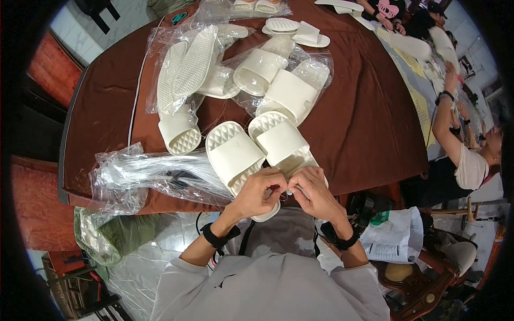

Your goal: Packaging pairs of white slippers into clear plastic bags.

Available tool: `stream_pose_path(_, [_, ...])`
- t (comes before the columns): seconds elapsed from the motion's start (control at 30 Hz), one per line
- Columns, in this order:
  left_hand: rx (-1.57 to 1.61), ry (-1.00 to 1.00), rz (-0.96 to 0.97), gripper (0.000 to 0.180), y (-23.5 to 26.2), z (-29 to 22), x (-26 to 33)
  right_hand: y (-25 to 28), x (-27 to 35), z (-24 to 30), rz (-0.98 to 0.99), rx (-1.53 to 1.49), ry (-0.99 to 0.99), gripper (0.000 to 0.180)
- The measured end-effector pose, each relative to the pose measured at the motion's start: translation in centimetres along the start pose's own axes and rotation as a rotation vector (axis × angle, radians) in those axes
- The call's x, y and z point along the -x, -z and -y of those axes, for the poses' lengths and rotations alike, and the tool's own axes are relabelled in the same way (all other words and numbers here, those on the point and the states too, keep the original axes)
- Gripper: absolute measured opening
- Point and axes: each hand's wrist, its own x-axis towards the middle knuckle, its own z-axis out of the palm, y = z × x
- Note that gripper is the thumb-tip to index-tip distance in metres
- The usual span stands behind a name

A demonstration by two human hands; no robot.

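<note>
A pair of cream slides lies at the table's near edge: the left slide (235, 152) and the right slide (278, 140), both with quilted footbeds. Over their heel ends, my left hand (261, 191) and my right hand (315, 193) are closed in pinches, fingertips almost meeting. Something small and thin shows between them, too fine to name. To the left of the slides rests a clear plastic bag (120, 176) holding a bundle of thin whitish strands (187, 171).
Farther back on the brown tablecloth (364, 107) lie more cream slides (292, 93), several in clear bags, and teal-handled scissors (179, 18). A person (466, 150) reaches over another table at right. A white printed bag (393, 235) is beside me, low right.
</note>
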Motion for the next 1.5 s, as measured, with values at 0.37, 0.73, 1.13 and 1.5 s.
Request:
stream_pose_path(0.37, [0.029, -0.045, 0.028, 0.014, 0.1, 0.8, -0.1, 0.2, -0.4, -0.6, 0.066, -0.123, 0.023, 0.015])
stream_pose_path(0.73, [0.049, 0.006, 0.017, 0.015, 0.2, 0.3, -0.1, -0.1, -0.2, -0.3, 0.038, -0.099, 0.019, 0.017])
stream_pose_path(1.13, [0.070, 0.078, -0.066, 0.010, -0.5, -0.1, -0.2, -0.7, 0.3, 0.6, -0.114, 0.135, 0.000, 0.016])
stream_pose_path(1.5, [-0.003, 0.111, -0.126, 0.005, -1.0, -0.1, -0.1, -2.2, 0.5, 1.5, -0.343, 0.219, -0.105, 0.022])
